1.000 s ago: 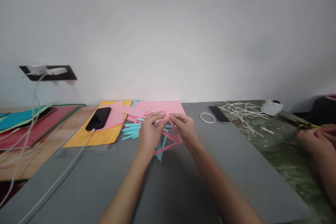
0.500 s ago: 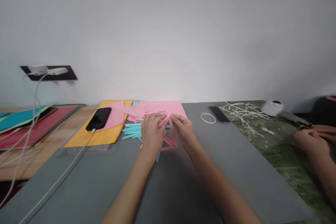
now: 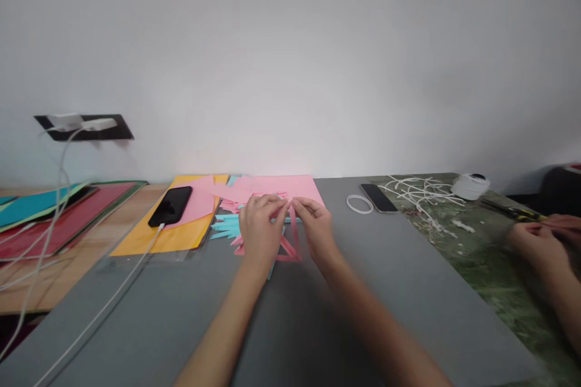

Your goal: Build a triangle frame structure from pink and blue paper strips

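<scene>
My left hand (image 3: 262, 222) and my right hand (image 3: 313, 224) meet at the fingertips above the grey table. Between them a pink paper strip (image 3: 295, 233) is pinched near its upper end. It hangs down and bends into a triangular outline below the left hand. Fingers of both hands are closed on the strip; the left hand covers part of it. Cut blue paper strips (image 3: 226, 225) lie beside and under my left hand. Pink paper pieces (image 3: 230, 204) are piled just behind them, over a pink sheet (image 3: 297, 184).
A black phone (image 3: 170, 205) rests on yellow and pink paper at left, its white cable crossing the grey table (image 3: 149, 326). To the right are a white ring (image 3: 359, 204), another phone (image 3: 379, 198), white cords (image 3: 420, 193) and a spool (image 3: 471, 186). Another person's hands (image 3: 538, 245) work at far right.
Both my hands have shifted slightly, the left one a little to the left. The hanging pink strip has moved left with them, still pinched.
</scene>
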`<state>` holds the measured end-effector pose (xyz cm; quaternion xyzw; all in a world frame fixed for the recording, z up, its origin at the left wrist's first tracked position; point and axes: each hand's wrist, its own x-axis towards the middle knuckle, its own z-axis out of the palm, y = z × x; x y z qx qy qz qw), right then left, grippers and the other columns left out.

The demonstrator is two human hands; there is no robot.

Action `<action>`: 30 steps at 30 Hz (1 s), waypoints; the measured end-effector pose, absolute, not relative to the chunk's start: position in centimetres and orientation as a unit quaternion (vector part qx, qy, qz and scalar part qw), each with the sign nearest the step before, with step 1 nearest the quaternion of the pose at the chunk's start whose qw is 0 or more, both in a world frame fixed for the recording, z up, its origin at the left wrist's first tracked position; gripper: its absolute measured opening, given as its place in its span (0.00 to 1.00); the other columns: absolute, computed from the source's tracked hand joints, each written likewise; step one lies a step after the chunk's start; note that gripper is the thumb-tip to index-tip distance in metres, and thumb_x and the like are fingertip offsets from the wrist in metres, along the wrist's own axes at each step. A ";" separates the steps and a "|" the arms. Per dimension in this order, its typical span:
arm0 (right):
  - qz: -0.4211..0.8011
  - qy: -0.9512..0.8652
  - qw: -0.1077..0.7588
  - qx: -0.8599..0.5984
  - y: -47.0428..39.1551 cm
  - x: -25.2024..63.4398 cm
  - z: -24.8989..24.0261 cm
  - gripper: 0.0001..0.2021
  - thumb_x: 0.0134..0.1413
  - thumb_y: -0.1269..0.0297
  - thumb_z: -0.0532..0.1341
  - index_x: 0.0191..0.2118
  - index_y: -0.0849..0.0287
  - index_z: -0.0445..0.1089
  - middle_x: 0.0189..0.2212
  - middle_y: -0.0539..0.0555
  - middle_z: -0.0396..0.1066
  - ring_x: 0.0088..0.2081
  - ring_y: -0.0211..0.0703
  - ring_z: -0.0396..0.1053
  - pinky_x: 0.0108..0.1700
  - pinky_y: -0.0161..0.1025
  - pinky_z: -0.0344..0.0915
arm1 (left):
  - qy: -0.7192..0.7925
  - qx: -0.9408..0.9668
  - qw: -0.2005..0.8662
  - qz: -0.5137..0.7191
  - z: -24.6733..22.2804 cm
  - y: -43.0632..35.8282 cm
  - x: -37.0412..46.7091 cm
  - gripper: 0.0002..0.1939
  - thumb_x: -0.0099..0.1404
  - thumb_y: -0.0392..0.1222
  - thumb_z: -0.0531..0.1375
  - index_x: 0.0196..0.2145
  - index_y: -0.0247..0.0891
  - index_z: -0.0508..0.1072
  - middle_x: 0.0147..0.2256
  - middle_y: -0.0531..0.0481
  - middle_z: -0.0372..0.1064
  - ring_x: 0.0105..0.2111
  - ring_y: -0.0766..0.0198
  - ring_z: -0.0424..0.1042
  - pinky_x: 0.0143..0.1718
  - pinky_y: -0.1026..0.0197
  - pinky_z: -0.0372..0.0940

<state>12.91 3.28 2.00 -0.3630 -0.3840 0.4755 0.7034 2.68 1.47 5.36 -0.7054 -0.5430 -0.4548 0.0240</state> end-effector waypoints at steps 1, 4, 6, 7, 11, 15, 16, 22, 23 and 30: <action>0.473 -0.381 0.706 -0.363 3.2 12.8 2.0 0.11 0.38 0.60 0.66 0.29 0.61 0.72 0.30 0.54 0.75 0.34 0.41 0.71 0.44 0.41 0.64 | -0.543 -0.702 0.012 -0.461 5.3 1.5 2.7 0.08 0.59 0.45 0.57 0.31 0.44 0.76 0.34 0.51 0.73 0.39 0.58 0.66 0.41 0.55 0.56; 0.467 -0.370 0.713 -0.370 3.0 12.6 2.1 0.11 0.38 0.61 0.66 0.29 0.61 0.71 0.29 0.53 0.74 0.34 0.40 0.71 0.43 0.40 0.65 | -0.534 -0.687 -0.048 -0.491 4.9 1.9 2.8 0.08 0.59 0.44 0.58 0.30 0.41 0.75 0.33 0.50 0.74 0.39 0.60 0.68 0.41 0.57 0.58; 0.463 -0.374 0.710 -0.377 2.9 12.5 2.2 0.10 0.38 0.61 0.65 0.29 0.61 0.71 0.29 0.53 0.74 0.34 0.41 0.71 0.43 0.40 0.65 | -0.515 -0.683 -0.087 -0.510 4.5 2.2 2.7 0.08 0.59 0.44 0.58 0.29 0.40 0.75 0.32 0.49 0.74 0.37 0.62 0.69 0.40 0.59 0.60; 0.460 -0.379 0.707 -0.381 2.8 12.5 2.2 0.10 0.39 0.60 0.65 0.29 0.61 0.71 0.29 0.53 0.74 0.34 0.41 0.71 0.43 0.40 0.65 | -0.508 -0.683 -0.099 -0.515 4.5 2.3 2.6 0.08 0.58 0.44 0.58 0.29 0.40 0.75 0.32 0.50 0.74 0.36 0.62 0.70 0.40 0.59 0.60; 0.446 -0.395 0.707 -0.381 2.8 12.5 2.3 0.10 0.40 0.61 0.64 0.30 0.61 0.71 0.29 0.54 0.74 0.34 0.41 0.71 0.43 0.40 0.66 | -0.514 -0.677 -0.090 -0.518 4.6 2.4 2.4 0.08 0.57 0.46 0.59 0.29 0.41 0.75 0.33 0.50 0.74 0.38 0.60 0.69 0.42 0.58 0.60; 0.440 -0.415 0.698 -0.382 2.6 12.5 2.5 0.09 0.41 0.60 0.64 0.29 0.60 0.71 0.29 0.54 0.74 0.34 0.42 0.71 0.41 0.40 0.67 | -0.515 -0.683 -0.057 -0.515 4.9 2.2 2.3 0.07 0.58 0.44 0.58 0.29 0.42 0.75 0.32 0.50 0.74 0.38 0.60 0.69 0.42 0.57 0.59; 0.438 -0.421 0.695 -0.384 2.6 12.4 2.5 0.09 0.42 0.60 0.63 0.30 0.60 0.71 0.29 0.54 0.74 0.34 0.42 0.71 0.41 0.40 0.67 | -0.518 -0.686 -0.049 -0.508 5.0 2.2 2.3 0.07 0.58 0.44 0.58 0.28 0.42 0.75 0.32 0.50 0.74 0.38 0.60 0.69 0.41 0.57 0.59; 0.381 -0.477 0.680 -0.407 2.5 12.7 2.3 0.08 0.44 0.61 0.62 0.29 0.61 0.72 0.28 0.54 0.74 0.32 0.42 0.71 0.40 0.40 0.66 | -0.548 -0.701 0.007 -0.457 5.1 1.7 2.5 0.08 0.60 0.42 0.56 0.28 0.41 0.74 0.32 0.49 0.73 0.39 0.59 0.67 0.40 0.56 0.54; 0.368 -0.487 0.676 -0.413 2.6 12.7 2.2 0.08 0.45 0.61 0.61 0.28 0.61 0.72 0.28 0.54 0.74 0.32 0.41 0.71 0.39 0.39 0.66 | -0.549 -0.704 0.016 -0.451 5.1 1.6 2.6 0.08 0.61 0.42 0.55 0.28 0.41 0.73 0.33 0.50 0.73 0.39 0.59 0.67 0.39 0.56 0.54; 0.318 -0.488 0.664 -0.469 2.7 12.9 1.7 0.09 0.45 0.60 0.60 0.27 0.61 0.72 0.25 0.53 0.73 0.28 0.40 0.69 0.36 0.38 0.65 | -0.558 -0.720 0.033 -0.411 4.9 1.5 2.7 0.09 0.62 0.44 0.53 0.30 0.43 0.73 0.35 0.49 0.74 0.41 0.57 0.66 0.39 0.54 0.50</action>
